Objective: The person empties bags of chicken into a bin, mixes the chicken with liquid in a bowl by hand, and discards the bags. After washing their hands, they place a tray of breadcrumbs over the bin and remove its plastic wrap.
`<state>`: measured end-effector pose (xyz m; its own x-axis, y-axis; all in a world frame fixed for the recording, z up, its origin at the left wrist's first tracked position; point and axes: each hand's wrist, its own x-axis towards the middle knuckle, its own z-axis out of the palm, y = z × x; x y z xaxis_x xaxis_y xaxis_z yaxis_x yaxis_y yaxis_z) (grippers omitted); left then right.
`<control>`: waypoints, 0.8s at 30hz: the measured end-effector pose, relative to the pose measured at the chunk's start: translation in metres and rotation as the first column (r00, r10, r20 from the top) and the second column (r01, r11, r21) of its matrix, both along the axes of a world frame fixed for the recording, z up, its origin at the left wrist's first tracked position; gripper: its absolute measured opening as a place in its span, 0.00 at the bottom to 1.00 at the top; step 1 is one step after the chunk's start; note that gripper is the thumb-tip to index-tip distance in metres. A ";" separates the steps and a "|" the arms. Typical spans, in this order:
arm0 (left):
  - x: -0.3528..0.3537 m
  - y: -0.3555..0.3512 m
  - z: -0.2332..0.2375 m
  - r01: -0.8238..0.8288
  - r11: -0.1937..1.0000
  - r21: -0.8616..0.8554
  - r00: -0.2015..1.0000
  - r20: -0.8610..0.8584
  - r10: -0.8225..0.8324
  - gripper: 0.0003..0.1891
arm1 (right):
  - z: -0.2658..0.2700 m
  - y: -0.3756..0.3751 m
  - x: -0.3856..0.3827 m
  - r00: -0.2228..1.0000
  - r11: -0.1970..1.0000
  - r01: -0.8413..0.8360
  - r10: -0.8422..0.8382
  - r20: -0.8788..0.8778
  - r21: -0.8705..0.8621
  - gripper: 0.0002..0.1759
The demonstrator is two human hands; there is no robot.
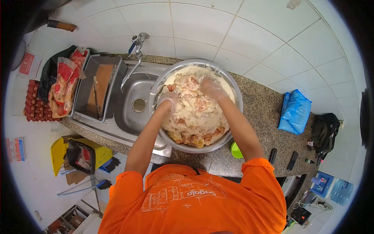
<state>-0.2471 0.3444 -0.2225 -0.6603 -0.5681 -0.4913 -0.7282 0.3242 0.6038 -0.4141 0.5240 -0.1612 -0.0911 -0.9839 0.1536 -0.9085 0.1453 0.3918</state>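
Observation:
A large metal basin (238, 102) holds raw chicken pieces (199, 138) in a pale, wet flour coating (185, 121). My left hand (168, 96), in a clear plastic glove, is inside the basin near its left wall, with fingers curled round some chicken pieces. Across the mix, my right hand (212, 87) reaches in towards the far side, its glove smeared with the pale coating. The fingers of this hand are sunk in the mix and hidden. More chicken lies heaped between both hands.
Left of the basin are a steel sink (134, 113) with a tap (136, 50) and a grey tub (86, 95). Egg trays (33, 103) stand beyond. Rightwards, a green bowl (236, 150), a blue plastic bag (295, 112) and a black bag (325, 132) sit on the granite counter (257, 101).

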 end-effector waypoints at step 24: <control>-0.060 -0.008 0.057 0.753 0.621 -0.217 0.658 0.239 -0.714 0.23 | 0.005 0.045 -0.017 0.628 0.870 0.328 -0.492 0.603 0.368 0.13</control>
